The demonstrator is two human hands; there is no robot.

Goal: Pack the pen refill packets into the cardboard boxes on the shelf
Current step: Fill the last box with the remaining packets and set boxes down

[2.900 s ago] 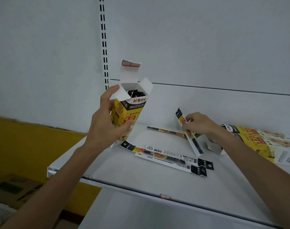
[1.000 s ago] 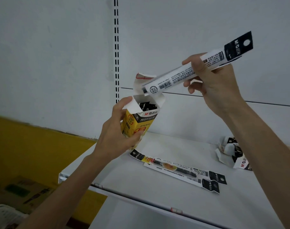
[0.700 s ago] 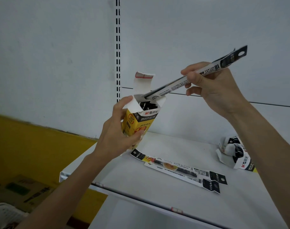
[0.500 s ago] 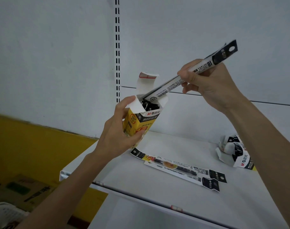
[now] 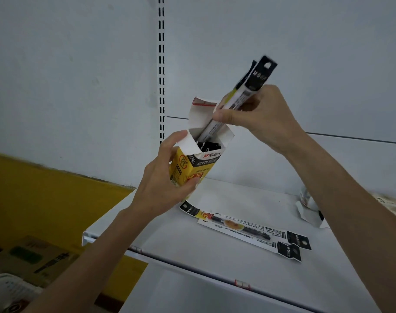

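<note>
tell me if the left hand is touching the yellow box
Touching. The head view shows the left hand gripping the yellow box, fingers curled round its front and the thumb up against a side flap.

cardboard box (image 5: 193,168): yellow, black band, red lettering, white flaps, red-edged top flap | held packet (image 5: 258,80): white, black header | shelf packets (image 5: 244,229): white with black print, black ends, yellow-red patch | shelf (image 5: 215,267): white | wall strip (image 5: 45,199): yellow | floor carton (image 5: 34,256): brown, green print
</note>
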